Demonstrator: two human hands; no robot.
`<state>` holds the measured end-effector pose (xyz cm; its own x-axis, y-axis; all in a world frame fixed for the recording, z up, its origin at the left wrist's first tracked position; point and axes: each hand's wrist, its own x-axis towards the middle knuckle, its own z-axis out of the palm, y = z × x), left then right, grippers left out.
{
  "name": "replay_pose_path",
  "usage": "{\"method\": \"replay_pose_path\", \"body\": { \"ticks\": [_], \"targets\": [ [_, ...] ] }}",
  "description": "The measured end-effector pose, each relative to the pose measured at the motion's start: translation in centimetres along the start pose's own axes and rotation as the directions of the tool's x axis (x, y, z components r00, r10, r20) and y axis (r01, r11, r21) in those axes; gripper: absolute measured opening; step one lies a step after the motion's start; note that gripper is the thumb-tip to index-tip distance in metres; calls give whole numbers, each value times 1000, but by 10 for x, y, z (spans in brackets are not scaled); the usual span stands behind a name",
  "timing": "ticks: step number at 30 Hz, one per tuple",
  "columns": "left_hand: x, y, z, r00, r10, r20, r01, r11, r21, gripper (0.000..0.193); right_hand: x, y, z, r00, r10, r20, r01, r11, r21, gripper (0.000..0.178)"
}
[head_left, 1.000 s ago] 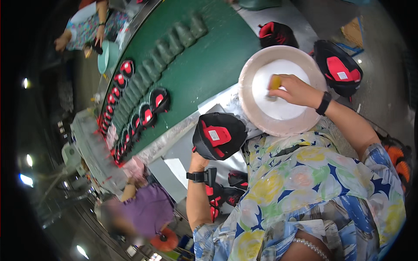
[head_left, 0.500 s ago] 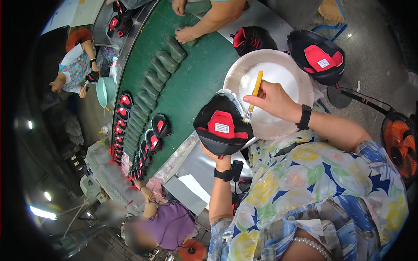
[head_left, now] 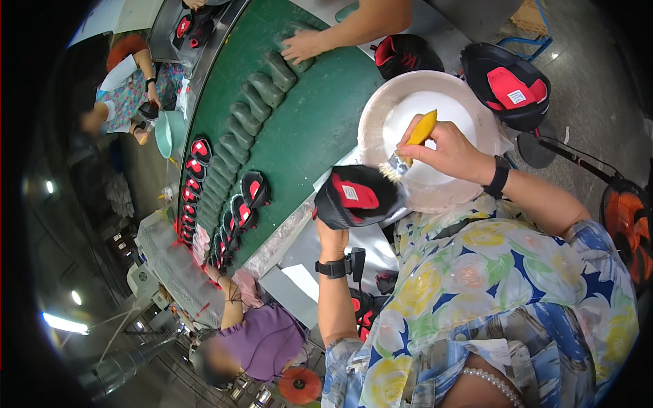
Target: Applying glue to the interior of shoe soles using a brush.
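My left hand (head_left: 332, 239) grips a black shoe upper (head_left: 335, 212) from below; its fingers are partly hidden beneath it. The upper has a red lining with a white label and is tilted, its open edge toward the basin. Closed round the yellow handle of a paintbrush (head_left: 424, 128), my right hand (head_left: 450, 151) holds its pale bristles close to the upper's edge; whether they touch, I cannot tell. Just beyond, a round pinkish basin (head_left: 371, 112) contains white liquid (head_left: 415, 107).
Several grey-green shoe lasts (head_left: 253, 102) line the green conveyor belt (head_left: 320, 112), beside rows of black-red uppers (head_left: 255, 189). A co-worker's hand (head_left: 303, 46) touches the far lasts. Another upper (head_left: 507, 88) and a black shoe (head_left: 408, 56) lie around the basin. A fan (head_left: 624, 224) stands right.
My left hand has tilted the upper, turning its edge toward the basin. My right hand has moved slightly right, and the brush now slants more. The co-worker's arm has shifted over the lasts.
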<state>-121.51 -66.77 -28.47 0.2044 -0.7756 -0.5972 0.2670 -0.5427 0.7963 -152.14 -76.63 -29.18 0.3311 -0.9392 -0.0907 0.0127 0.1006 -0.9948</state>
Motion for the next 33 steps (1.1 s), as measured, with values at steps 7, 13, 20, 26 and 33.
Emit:
{"method": "replay_pose_path", "body": {
  "ticks": [7, 13, 20, 26, 33],
  "targets": [
    [-15, -48, 28, 777, -558, 289, 629, 676, -384, 59, 9, -10, 17, 901, -399, 167, 412, 910, -46, 17],
    [-21, -54, 48, 698, -615, 366, 716, 591, -373, 61, 21, -7, 37, 757, -550, 354, 600, 799, -40, 20],
    [-18, -52, 53, 830, -500, 247, 555, 692, -462, 44, 25, 16, 16, 878, -180, 443, 301, 928, -219, 30],
    [-15, -49, 15, 950, -125, 285, 163, 981, -110, 46, 29, -10, -9, 897, 8, 442, 169, 917, -361, 25],
    [-9, -19, 37, 977, 27, 213, 6, 988, -153, 49, 25, 0, -1, 821, -308, 481, 491, 812, -316, 26]
  ]
}}
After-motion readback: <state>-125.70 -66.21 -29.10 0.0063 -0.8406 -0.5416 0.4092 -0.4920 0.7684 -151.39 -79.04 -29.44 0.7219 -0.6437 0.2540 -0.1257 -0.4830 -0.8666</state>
